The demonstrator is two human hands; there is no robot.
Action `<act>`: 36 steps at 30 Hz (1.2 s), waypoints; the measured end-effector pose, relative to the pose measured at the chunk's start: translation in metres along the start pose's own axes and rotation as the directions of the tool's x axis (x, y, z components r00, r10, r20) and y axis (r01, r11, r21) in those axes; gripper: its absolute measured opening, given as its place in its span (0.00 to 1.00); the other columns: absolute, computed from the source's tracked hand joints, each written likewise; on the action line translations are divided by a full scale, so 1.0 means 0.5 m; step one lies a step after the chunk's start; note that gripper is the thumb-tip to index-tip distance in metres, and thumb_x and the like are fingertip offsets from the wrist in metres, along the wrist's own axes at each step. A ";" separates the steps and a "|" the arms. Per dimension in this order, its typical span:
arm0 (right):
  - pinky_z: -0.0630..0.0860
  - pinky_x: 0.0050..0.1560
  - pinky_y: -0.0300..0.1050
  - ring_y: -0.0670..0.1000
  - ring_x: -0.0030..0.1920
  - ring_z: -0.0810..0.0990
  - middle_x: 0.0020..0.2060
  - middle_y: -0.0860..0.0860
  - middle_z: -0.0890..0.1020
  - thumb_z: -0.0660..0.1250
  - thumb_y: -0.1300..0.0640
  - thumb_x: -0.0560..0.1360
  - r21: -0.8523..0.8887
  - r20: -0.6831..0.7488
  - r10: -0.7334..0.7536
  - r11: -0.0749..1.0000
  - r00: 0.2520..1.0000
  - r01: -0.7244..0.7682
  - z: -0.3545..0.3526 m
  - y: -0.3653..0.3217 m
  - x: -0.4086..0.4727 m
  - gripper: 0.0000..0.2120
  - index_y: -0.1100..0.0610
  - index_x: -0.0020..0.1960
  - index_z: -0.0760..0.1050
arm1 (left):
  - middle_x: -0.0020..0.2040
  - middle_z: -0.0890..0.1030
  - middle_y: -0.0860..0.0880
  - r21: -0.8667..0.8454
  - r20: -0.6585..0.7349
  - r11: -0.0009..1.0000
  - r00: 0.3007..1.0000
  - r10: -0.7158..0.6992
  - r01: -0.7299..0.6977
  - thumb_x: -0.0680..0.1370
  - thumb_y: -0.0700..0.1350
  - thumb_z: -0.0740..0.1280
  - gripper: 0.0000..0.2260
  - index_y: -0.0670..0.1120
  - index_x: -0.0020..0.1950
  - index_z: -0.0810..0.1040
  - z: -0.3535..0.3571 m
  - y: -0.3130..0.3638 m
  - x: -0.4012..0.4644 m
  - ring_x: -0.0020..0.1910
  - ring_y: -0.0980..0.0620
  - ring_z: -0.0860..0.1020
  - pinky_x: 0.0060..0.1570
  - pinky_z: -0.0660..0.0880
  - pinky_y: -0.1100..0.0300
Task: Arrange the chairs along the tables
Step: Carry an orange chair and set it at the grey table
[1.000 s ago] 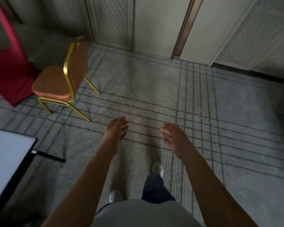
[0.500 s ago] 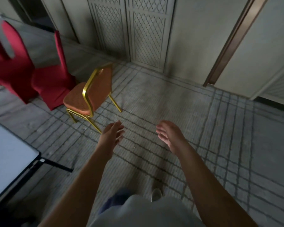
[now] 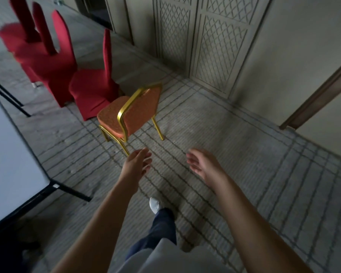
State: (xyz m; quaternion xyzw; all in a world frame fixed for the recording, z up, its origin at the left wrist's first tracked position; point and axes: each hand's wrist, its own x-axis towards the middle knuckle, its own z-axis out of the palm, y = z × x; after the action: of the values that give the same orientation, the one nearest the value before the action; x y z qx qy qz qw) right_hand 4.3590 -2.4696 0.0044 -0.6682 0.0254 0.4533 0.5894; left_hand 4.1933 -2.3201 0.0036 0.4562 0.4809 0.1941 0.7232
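1. We are standing behind the orange upholstered chair with the gold metal frame (image 3: pixel 132 113), which we are taking as our landmark; it is sitting on the grey lined carpet (image 3: pixel 234 154) with its back toward us and its seat facing away.
2. We are holding our left hand (image 3: pixel 137 164) out just short of the chair's near rear leg, fingers straight and loose, gripping nothing.
3. We are holding our right hand (image 3: pixel 202 164) out to the right of the chair, apart from it, fingers gently curled, also empty.
4. Beyond the chair, the red fabric-covered chairs (image 3: pixel 91 81) are standing in a rough line, the nearest one just beside it.
5. To the chair's left, the white-topped table with black legs (image 3: pixel 12 154) is running along the frame's edge.
6. We are judging that the orange chair is not yet placed at the table, and no hand is touching it; gripping its back and moving it is left to do. How many other chairs remain we cannot tell.
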 end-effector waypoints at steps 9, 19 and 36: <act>0.72 0.47 0.43 0.46 0.43 0.80 0.42 0.47 0.84 0.67 0.53 0.80 -0.285 0.051 -0.020 0.958 0.999 0.034 0.116 -0.257 0.299 0.05 0.53 0.47 0.78 | 0.50 0.82 0.49 -0.099 -0.104 0.995 0.995 0.009 -0.019 0.81 0.51 0.66 0.07 0.49 0.53 0.80 0.082 0.166 0.317 0.49 0.52 0.80 0.55 0.75 0.52; 0.72 0.50 0.45 0.50 0.50 0.79 0.56 0.59 0.84 0.65 0.54 0.81 -0.420 0.218 0.042 0.906 0.975 0.055 0.231 -0.396 0.540 0.04 0.52 0.48 0.76 | 0.50 0.81 0.47 -0.098 -0.209 0.995 0.977 -0.044 0.024 0.81 0.53 0.67 0.08 0.49 0.50 0.79 0.129 0.239 0.566 0.49 0.50 0.79 0.55 0.76 0.50; 0.76 0.50 0.47 0.49 0.42 0.79 0.42 0.51 0.81 0.66 0.55 0.81 -0.615 0.422 0.347 0.789 0.838 -0.017 0.312 -0.599 0.919 0.03 0.53 0.51 0.78 | 0.47 0.77 0.48 -0.268 -0.514 0.963 0.845 -0.148 0.006 0.82 0.49 0.65 0.04 0.50 0.52 0.77 0.299 0.343 0.784 0.43 0.51 0.76 0.44 0.72 0.56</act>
State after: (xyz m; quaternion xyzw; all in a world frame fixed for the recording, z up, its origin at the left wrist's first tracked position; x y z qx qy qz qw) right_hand 4.7093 -2.0223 -0.0425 -0.6652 -0.2072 0.6564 0.2893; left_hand 4.5321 -2.0218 -0.0364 0.2679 0.6501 0.3433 0.6227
